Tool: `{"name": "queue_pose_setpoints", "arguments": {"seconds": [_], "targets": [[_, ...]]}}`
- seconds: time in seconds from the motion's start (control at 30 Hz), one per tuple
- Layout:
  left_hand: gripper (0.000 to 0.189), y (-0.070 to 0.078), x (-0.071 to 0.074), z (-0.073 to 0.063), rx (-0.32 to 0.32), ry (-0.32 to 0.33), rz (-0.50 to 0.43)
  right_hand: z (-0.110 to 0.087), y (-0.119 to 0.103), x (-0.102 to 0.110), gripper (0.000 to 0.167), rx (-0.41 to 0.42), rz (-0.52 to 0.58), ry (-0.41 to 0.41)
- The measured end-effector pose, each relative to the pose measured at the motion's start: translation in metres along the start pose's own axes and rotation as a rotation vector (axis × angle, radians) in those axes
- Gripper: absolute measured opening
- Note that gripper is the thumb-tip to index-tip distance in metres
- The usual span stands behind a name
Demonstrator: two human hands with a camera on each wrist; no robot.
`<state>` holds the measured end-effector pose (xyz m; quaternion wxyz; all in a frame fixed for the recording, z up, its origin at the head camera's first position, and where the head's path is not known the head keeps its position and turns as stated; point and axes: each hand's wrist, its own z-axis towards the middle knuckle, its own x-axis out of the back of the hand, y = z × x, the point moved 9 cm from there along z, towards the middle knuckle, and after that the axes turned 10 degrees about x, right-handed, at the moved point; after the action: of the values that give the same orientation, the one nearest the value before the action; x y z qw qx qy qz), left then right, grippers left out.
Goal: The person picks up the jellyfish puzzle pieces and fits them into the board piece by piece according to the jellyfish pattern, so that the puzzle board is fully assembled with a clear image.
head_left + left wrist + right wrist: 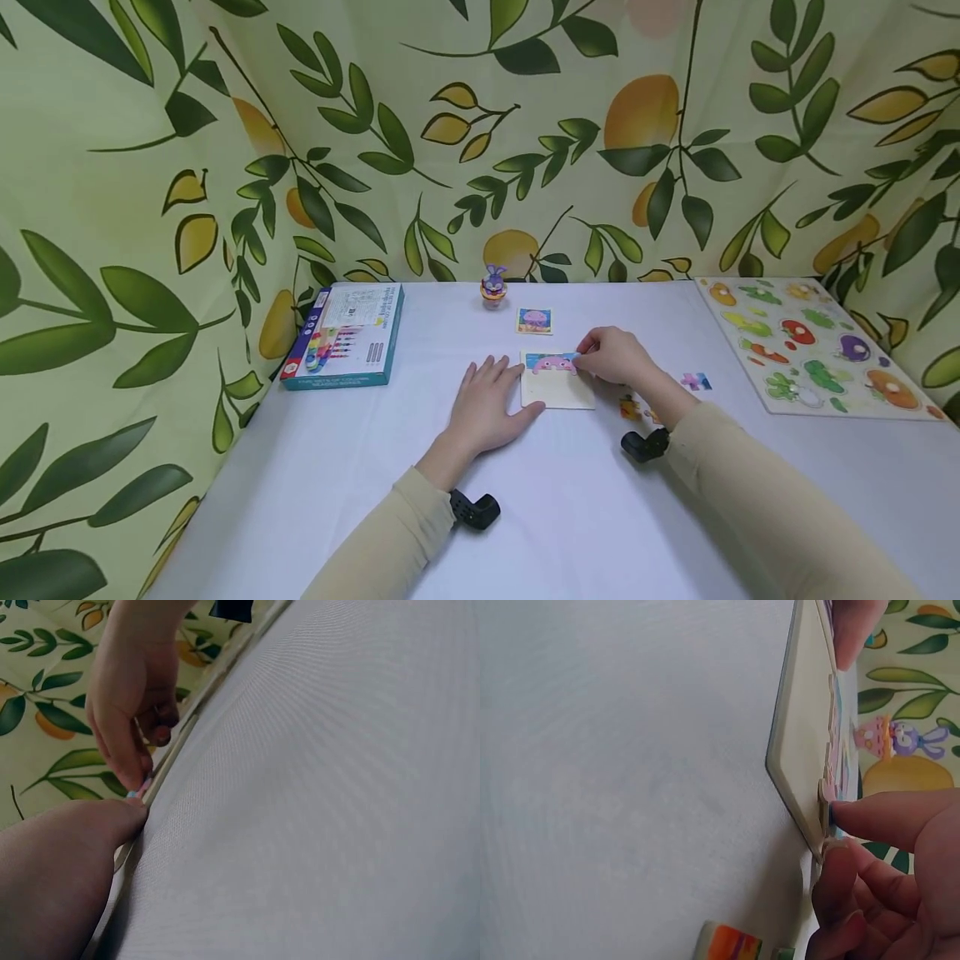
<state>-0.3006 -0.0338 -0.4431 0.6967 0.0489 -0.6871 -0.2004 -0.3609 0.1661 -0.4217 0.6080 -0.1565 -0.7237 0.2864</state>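
A small wooden jigsaw board [557, 393] lies flat in the middle of the table. Joined pieces showing a pink figure [551, 364] fill its upper part, while the lower part is bare wood. My left hand [483, 408] rests spread at the board's left side, thumb by the lower edge. At the upper right of the board, my right hand [617, 357] pinches a puzzle piece [826, 810] between thumb and fingers, right at the row of joined pieces. Loose orange puzzle pieces [630, 407] lie below the right wrist, partly hidden, and a pink-purple piece [696, 381] lies farther right.
Behind the board lies a small picture card [535, 322], with a purple rabbit toy [493, 287] beyond it. A paint-set box [348, 333] sits at the left, and a large vegetable puzzle board [810, 343] at the right. A leaf-print curtain [465, 167] borders the table.
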Motion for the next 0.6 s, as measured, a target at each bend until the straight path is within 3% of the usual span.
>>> {"name": "queue_pose_setpoints", "arguments": {"seconds": [0.23,0.6], "targets": [[0.078,-0.005,0.006,0.003,0.004,0.016,-0.009,0.006,-0.007,0.000,0.025,0.000,-0.011,0.019],[0.078,-0.001,0.001,-0.001,0.004,-0.019,-0.020,0.002,0.003,-0.003,0.029,-0.044,0.020,0.004]]}}
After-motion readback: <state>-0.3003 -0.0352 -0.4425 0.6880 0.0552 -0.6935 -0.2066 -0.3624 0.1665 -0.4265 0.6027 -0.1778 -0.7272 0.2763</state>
